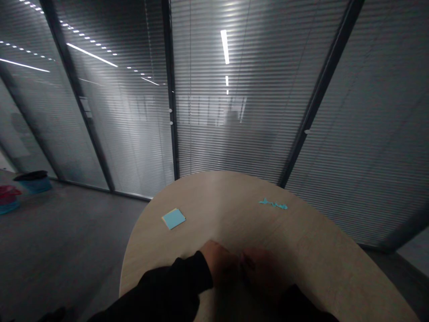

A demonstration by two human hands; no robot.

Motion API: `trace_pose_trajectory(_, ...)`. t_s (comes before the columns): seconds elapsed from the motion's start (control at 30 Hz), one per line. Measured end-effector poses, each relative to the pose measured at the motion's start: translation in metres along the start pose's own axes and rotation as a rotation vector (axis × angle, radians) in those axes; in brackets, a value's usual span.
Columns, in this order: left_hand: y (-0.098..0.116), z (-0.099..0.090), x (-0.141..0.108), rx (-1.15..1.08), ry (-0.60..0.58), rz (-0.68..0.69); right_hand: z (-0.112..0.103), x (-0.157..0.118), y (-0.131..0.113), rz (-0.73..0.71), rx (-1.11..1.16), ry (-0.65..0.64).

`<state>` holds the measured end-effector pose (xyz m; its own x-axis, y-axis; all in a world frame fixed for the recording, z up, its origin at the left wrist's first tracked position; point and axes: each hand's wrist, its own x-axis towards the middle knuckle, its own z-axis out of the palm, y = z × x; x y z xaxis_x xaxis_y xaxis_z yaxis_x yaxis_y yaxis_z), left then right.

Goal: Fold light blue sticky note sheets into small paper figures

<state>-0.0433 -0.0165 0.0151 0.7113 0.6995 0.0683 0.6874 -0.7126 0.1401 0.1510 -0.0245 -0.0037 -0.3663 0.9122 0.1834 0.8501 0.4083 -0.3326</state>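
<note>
My left hand (219, 261) and my right hand (263, 270) are close together above the near part of a round wooden table (214, 197). Both have their fingers curled and pressed together, in deep shadow. Whatever lies between the fingertips is too dark and small to make out. Beyond my left hand, to the left, a light blue square of paper (174, 219) lies on a yellow one whose edge peeks out. Farther off on the right side of the tabletop is a thin, irregular turquoise strip of pieces (273, 204).
Glass partitions with blinds (234, 147) stand just behind the table's far edge. On the grey floor at the far left are a blue bin with a black liner (35, 183) and another with a red liner (9, 197).
</note>
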Motion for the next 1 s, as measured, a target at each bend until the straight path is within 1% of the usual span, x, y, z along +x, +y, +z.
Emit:
trace_pose_trajectory(0.1,-0.002,0.005,0.000,0.016,0.043,-0.009,-0.002,0.000,-0.001,-0.019,0.029,-0.005)
trace_pose_trajectory(0.23,-0.003,0.003,0.003,0.014,0.096,-0.047,-0.002,0.002,-0.002,-0.083,-0.002,0.019)
trace_pose_trajectory(0.33,-0.002,0.001,0.001,-0.031,0.212,-0.120,0.000,0.002,0.000,-0.143,-0.055,0.084)
trace_pose_trajectory(0.4,-0.001,0.003,-0.002,-0.069,0.262,-0.155,0.003,0.001,0.003,-0.165,-0.065,0.112)
trace_pose_trajectory(0.43,-0.001,0.005,-0.004,-0.064,0.258,-0.196,0.005,0.000,0.005,-0.151,-0.079,0.121)
trace_pose_trajectory(0.47,-0.002,0.008,-0.006,-0.055,0.223,-0.225,0.007,-0.001,0.006,-0.124,-0.107,0.122)
trace_pose_trajectory(0.53,-0.002,0.013,-0.008,-0.051,0.146,-0.256,0.009,-0.003,0.008,-0.040,-0.169,0.055)
trace_pose_trajectory(0.63,-0.003,0.019,-0.009,-0.052,0.101,-0.257,0.010,-0.004,0.009,0.048,-0.200,-0.073)
trace_pose_trajectory(0.7,-0.002,0.022,-0.008,-0.050,0.103,-0.253,0.010,-0.005,0.010,0.054,-0.189,-0.083)
trace_pose_trajectory(0.77,-0.001,0.023,-0.007,-0.044,0.121,-0.252,0.013,-0.005,0.013,0.024,-0.165,-0.035)
trace_pose_trajectory(0.87,-0.008,0.016,-0.007,-0.038,0.150,-0.236,0.017,-0.006,0.019,-0.040,-0.139,0.037)
trace_pose_trajectory(0.9,-0.014,0.010,-0.008,-0.046,0.155,-0.215,0.017,-0.006,0.020,-0.051,-0.134,0.056)
trace_pose_trajectory(0.97,-0.028,-0.005,-0.012,-0.086,0.158,-0.112,0.017,-0.005,0.022,-0.057,-0.109,0.120)
trace_pose_trajectory(1.0,-0.037,-0.012,-0.015,-0.082,0.185,-0.110,0.016,-0.004,0.022,-0.058,-0.093,0.153)
